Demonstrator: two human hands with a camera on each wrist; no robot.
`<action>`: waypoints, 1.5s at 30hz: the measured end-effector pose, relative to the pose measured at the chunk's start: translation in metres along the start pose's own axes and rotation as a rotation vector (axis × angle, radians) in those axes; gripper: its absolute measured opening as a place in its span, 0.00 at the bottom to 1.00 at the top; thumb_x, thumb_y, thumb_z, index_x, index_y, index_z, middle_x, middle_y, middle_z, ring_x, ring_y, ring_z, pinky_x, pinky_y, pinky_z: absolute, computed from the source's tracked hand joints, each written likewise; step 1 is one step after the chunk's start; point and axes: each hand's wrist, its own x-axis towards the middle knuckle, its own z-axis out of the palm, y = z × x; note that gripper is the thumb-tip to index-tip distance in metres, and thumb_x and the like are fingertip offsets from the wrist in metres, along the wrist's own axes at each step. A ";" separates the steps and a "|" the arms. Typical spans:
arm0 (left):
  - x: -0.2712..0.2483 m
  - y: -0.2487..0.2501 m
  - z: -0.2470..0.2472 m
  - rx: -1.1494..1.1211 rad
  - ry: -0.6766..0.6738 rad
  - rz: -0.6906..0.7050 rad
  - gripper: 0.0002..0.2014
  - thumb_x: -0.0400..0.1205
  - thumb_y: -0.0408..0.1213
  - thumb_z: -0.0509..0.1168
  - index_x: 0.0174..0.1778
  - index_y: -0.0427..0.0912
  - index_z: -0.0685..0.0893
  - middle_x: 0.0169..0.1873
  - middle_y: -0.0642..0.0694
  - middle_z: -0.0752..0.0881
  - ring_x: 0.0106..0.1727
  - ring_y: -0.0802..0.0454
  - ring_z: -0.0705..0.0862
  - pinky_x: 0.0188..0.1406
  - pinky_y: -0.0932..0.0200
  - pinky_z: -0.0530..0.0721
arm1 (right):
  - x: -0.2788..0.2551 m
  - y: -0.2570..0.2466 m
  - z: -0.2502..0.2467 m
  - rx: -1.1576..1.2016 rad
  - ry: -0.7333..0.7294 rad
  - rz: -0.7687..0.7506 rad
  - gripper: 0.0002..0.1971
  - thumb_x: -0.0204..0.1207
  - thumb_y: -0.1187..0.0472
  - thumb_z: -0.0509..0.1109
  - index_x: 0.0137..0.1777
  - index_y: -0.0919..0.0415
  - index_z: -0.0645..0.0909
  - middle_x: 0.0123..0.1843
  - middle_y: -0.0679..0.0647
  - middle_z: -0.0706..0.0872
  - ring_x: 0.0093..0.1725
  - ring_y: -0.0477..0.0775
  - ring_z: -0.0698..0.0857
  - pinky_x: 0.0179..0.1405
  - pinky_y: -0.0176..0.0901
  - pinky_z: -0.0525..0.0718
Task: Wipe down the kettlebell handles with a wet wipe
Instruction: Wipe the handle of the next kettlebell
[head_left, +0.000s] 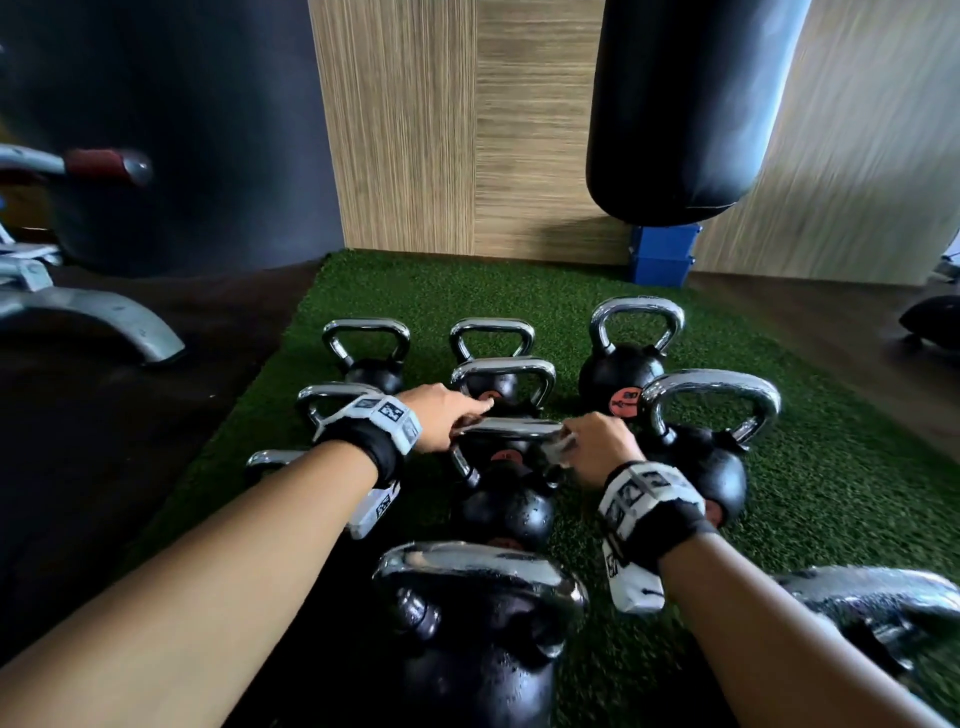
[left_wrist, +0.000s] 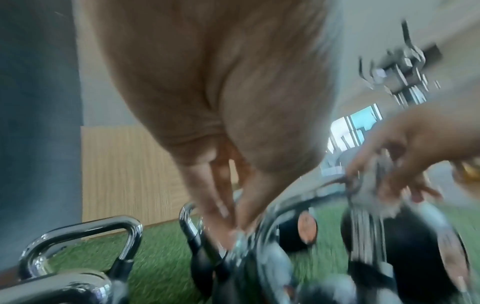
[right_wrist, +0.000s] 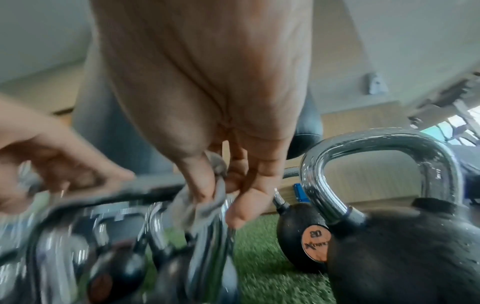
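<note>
Chrome handle in work: middle kettlebell (head_left: 503, 512) is sitting on the green turf (head_left: 831, 467); its top bar (head_left: 506, 429) is getting wiped now.
Right hand: right hand (head_left: 602, 449) is pinching a bunched wet wipe (head_left: 558, 451) between thumb and curled fingers, pressing it against the right corner of that handle; wipe is looking grey and crumpled in the right wrist view (right_wrist: 207, 197).
Left hand: left hand (head_left: 444, 415) is resting its fingertips (left_wrist: 228, 234) on the left end of the same bar, fingers mostly straight, holding nothing, apparently steadying the bell.
Task thing location: wipe is staying at the handle's right bend, touching chrome, off the turf.
Progress, done: near kettlebell handle (head_left: 478, 569), large right handle (head_left: 711, 387) and bottom-right handle (head_left: 872, 592) are showing droplets or a wet film, so these are probably wiped already.
Progress, left: back-row handles (head_left: 366, 330) (head_left: 492, 328) are looking dry and shiny, likely pending; left-side handles are partly hidden behind the left arm, cannot tell.
Estimate: roughly mid-task, judging by wetness only.
Background: black punching bag (head_left: 691, 104) is hanging near the wood-panel wall (head_left: 467, 130); blue box (head_left: 662, 254) is sitting below it.
Blur: both wrist views are smearing, fine detail unreliable.
</note>
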 end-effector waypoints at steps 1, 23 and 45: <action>-0.011 -0.003 0.000 -0.078 0.005 -0.016 0.42 0.80 0.26 0.62 0.87 0.66 0.62 0.77 0.40 0.80 0.70 0.40 0.84 0.51 0.60 0.80 | -0.006 0.000 -0.010 0.015 -0.005 -0.004 0.10 0.77 0.59 0.72 0.54 0.61 0.89 0.54 0.61 0.91 0.57 0.62 0.89 0.49 0.41 0.80; -0.159 0.046 0.205 -1.403 0.168 -0.128 0.47 0.64 0.43 0.89 0.77 0.58 0.74 0.66 0.65 0.87 0.70 0.66 0.83 0.69 0.71 0.78 | -0.203 -0.074 -0.001 0.129 0.229 -0.461 0.11 0.86 0.59 0.67 0.60 0.53 0.89 0.55 0.48 0.74 0.53 0.51 0.79 0.57 0.38 0.81; -0.158 0.054 0.208 -1.464 0.218 -0.154 0.50 0.58 0.52 0.89 0.77 0.58 0.75 0.64 0.59 0.90 0.67 0.64 0.85 0.71 0.64 0.79 | -0.201 -0.047 -0.010 0.203 0.323 -0.347 0.05 0.69 0.64 0.84 0.43 0.56 0.95 0.36 0.47 0.88 0.32 0.37 0.79 0.37 0.16 0.73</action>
